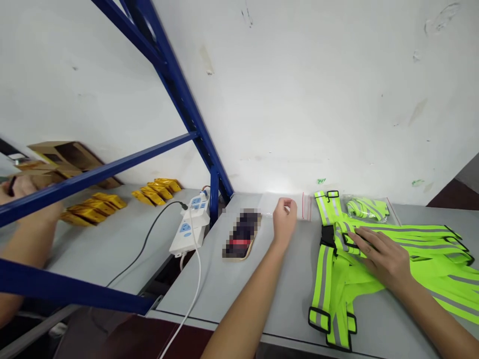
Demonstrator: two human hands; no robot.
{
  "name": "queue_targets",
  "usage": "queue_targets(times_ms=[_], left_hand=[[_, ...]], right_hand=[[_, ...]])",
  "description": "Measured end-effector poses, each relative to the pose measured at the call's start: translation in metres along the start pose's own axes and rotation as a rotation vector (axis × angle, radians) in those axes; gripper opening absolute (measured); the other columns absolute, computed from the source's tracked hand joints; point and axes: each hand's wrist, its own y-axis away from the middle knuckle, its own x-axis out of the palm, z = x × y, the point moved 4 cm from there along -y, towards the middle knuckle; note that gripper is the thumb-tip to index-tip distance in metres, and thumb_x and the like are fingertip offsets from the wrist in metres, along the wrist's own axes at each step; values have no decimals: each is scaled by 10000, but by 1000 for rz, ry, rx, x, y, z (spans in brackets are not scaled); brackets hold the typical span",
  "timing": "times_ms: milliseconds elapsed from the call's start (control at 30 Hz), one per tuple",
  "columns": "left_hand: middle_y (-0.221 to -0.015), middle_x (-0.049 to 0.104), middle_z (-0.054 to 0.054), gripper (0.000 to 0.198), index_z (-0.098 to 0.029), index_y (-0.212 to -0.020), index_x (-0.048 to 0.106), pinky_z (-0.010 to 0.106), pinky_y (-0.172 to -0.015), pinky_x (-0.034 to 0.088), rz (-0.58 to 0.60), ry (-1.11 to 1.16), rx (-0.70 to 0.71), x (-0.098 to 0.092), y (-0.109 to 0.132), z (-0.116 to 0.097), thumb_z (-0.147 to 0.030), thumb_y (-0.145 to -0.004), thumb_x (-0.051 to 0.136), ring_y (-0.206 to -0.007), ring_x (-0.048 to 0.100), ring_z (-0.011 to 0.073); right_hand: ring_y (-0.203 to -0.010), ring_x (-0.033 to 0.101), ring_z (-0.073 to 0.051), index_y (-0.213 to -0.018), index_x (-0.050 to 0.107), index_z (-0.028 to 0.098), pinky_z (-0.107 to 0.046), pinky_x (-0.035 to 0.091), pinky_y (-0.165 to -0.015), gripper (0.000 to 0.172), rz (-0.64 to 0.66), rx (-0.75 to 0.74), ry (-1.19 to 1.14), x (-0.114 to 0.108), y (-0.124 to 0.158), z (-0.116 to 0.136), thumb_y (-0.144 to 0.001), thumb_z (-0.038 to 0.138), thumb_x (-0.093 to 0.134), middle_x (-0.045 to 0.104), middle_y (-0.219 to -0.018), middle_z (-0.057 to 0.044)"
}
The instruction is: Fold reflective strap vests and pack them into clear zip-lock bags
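My left hand [285, 219] is over clear zip bags [267, 203] lying against the wall, its fingers curled together. Whether a bag is between the fingertips is hard to make out. My right hand [387, 257] lies across a folded neon-yellow reflective strap vest [340, 234] with grey stripes and black buckles, its fingers over the folded part and its thumb hidden. More neon straps [445, 269] spread out under and beyond this hand. Behind them lies a clear bag [368, 208] with a folded neon strap inside.
A phone [242, 234] lies left of my left arm. A white power strip [190, 224] with cables sits by the blue rack frame [179, 89]. On the left table are yellow packets [93, 208], cardboard boxes [71, 154] and another person's hand [28, 192].
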Motion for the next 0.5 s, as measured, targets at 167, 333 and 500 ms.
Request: queue_targets(times_ms=[167, 333, 500], left_hand=[[-974, 641, 131, 371, -136, -1010, 570, 393, -827, 471, 86, -268, -48, 17, -36, 19, -461, -833, 595, -965, 606, 278], [-1184, 592, 95, 344, -155, -1187, 558, 428, -849, 523, 193, -410, -59, 25, -50, 14, -343, -899, 576, -1007, 608, 216], [-902, 621, 97, 256, -134, -895, 594, 396, -819, 456, 166, -393, 115, 2, -28, -16, -266, -958, 384, -896, 583, 225]], right_hand=[[-939, 675, -174, -1363, 492, 257, -269, 490, -824, 648, 14, 21, 26, 4, 4, -4, -805, -73, 492, 725, -1002, -30], [-937, 686, -170, -1464, 345, 272, -258, 505, -826, 712, 52, 26, 29, 10, 7, 2, -836, -29, 496, 723, -1048, -29], [-894, 694, -154, -1485, 288, 301, -231, 521, -742, 787, 37, 64, 58, 9, 5, -4, -813, -63, 473, 728, -1050, -11]])
